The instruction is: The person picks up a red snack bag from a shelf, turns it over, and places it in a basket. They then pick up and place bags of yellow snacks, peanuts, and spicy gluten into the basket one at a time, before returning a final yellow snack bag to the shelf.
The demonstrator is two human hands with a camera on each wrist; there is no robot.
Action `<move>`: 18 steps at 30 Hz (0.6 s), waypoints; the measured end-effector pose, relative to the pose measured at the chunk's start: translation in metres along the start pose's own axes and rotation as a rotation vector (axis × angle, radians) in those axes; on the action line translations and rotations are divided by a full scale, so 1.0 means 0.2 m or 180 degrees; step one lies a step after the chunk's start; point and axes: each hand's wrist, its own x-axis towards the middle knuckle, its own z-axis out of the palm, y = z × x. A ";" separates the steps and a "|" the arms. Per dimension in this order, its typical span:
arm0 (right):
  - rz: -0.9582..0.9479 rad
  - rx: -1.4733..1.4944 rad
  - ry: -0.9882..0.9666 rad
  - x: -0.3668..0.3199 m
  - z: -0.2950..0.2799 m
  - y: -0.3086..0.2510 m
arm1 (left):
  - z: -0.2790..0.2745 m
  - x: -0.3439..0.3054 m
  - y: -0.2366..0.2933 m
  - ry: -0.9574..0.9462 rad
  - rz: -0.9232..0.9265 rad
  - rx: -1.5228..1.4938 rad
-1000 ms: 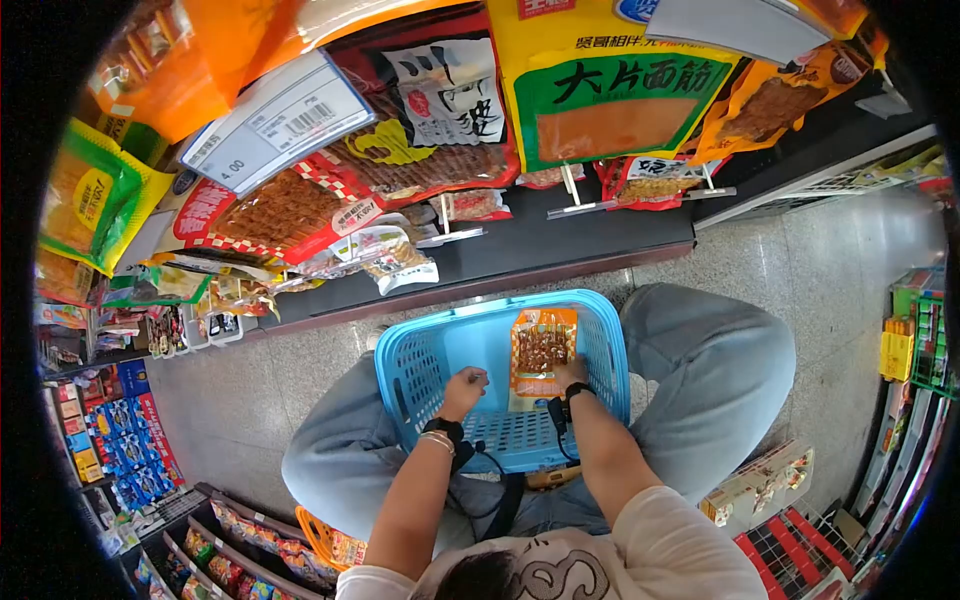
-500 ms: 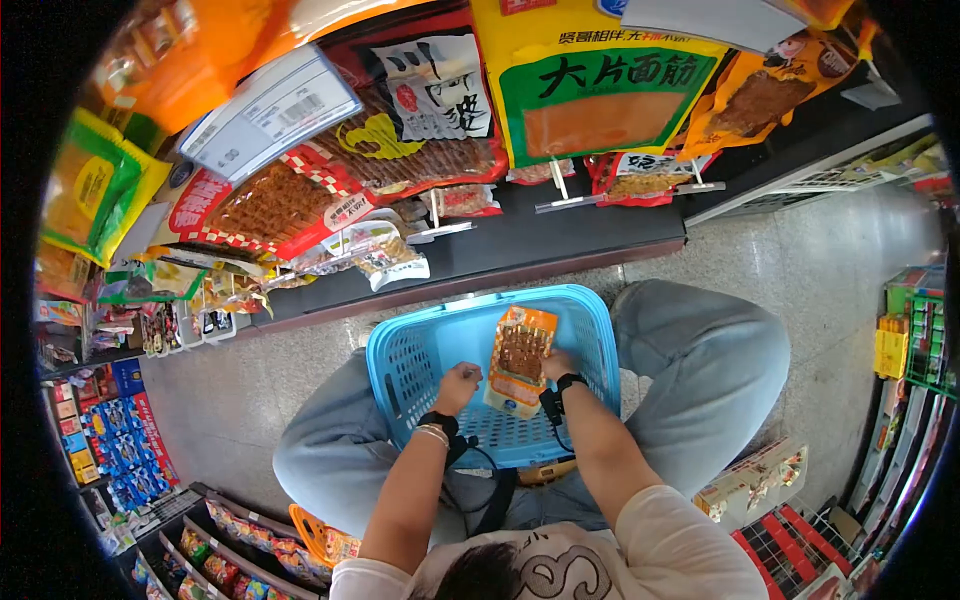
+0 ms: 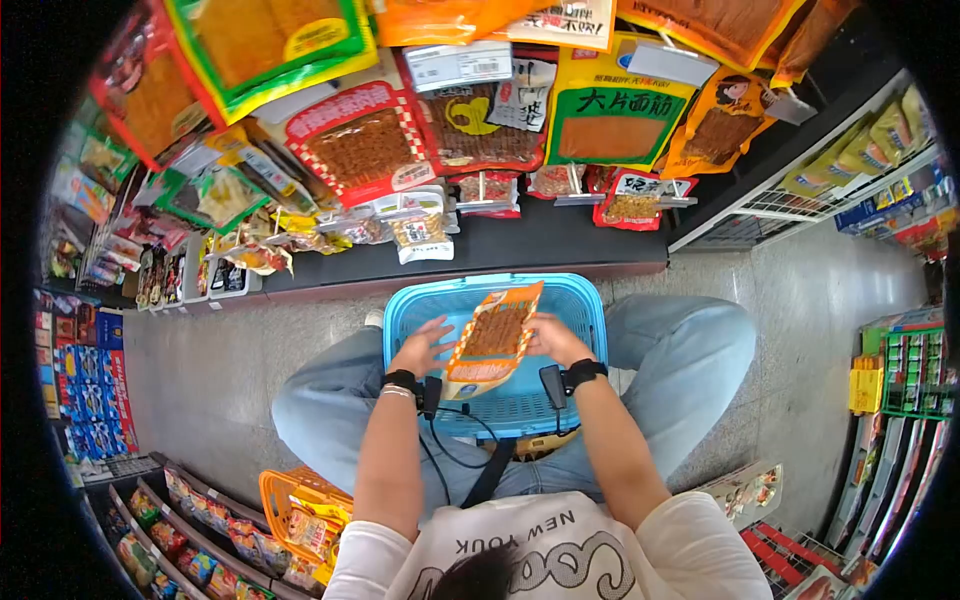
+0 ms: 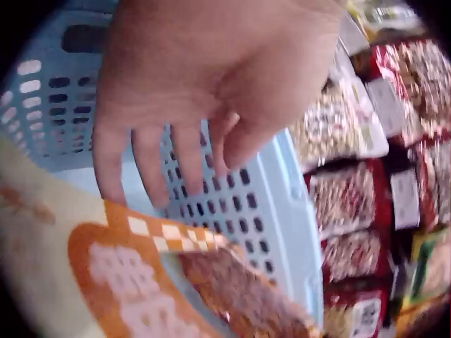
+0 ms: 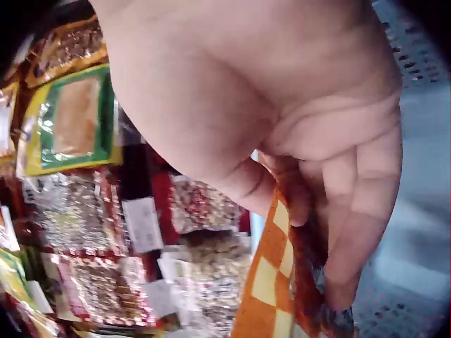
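An orange-and-white snack packet (image 3: 495, 335) is held tilted over the blue basket (image 3: 490, 418), its brown contents showing through a window. My right hand (image 3: 558, 340) pinches the packet's right edge; the right wrist view shows thumb and fingers of that hand (image 5: 282, 120) around its checkered edge (image 5: 264, 289). My left hand (image 3: 420, 350) is beside the packet's left side, fingers spread. In the left wrist view the extended fingers of this hand (image 4: 211, 84) are near the packet (image 4: 134, 274); whether a fingertip touches it I cannot tell.
Hanging snack packets (image 3: 620, 125) fill the rack ahead, above a dark shelf ledge (image 3: 350, 268). The person's bent legs flank the basket. An orange basket (image 3: 300, 505) with packets stands at lower left, near shelves of snacks. A yellow box (image 3: 866, 385) is at right.
The packet has risen from inside the basket and tilted, held by my right hand. My left hand has opened its fingers and moved up. The head view has shifted, showing more of the rack.
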 end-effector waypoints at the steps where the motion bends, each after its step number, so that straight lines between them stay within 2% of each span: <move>1: -0.0106 0.0105 -0.0066 -0.06 0.00 -0.03 | -0.02 -0.02 0.02 -0.0325 0.0212 -0.0120; 3: -0.0328 0.0311 -0.0200 -0.17 0.00 -0.10 | -0.01 -0.05 0.09 -0.0990 0.0645 -0.0339; 8: -0.0810 0.0781 -0.0392 -0.41 0.03 -0.22 | 0.16 -0.24 0.16 -0.1401 0.1575 0.0475; 10: -0.0840 0.1022 -0.0443 -0.50 0.07 -0.27 | 0.26 -0.36 0.18 -0.1269 0.2034 0.0955; 11: -0.0854 0.1150 -0.0477 -0.54 0.10 -0.29 | 0.29 -0.38 0.19 -0.1296 0.2000 0.0727; 12: -0.0787 0.1245 -0.0652 -0.57 0.12 -0.29 | 0.32 -0.36 0.16 -0.1520 0.1878 -0.0253; 15: -0.0587 0.1406 -0.0696 -0.64 0.18 -0.26 | 0.33 -0.39 0.14 -0.0782 0.3028 0.0892; 17: -0.0357 0.1320 -0.0681 -0.72 0.21 -0.28 | 0.36 -0.46 0.19 -0.0619 0.3087 0.0852; 18: -0.0339 0.1217 -0.0747 -0.73 0.20 -0.28 | 0.37 -0.45 0.19 -0.0751 0.2944 0.0371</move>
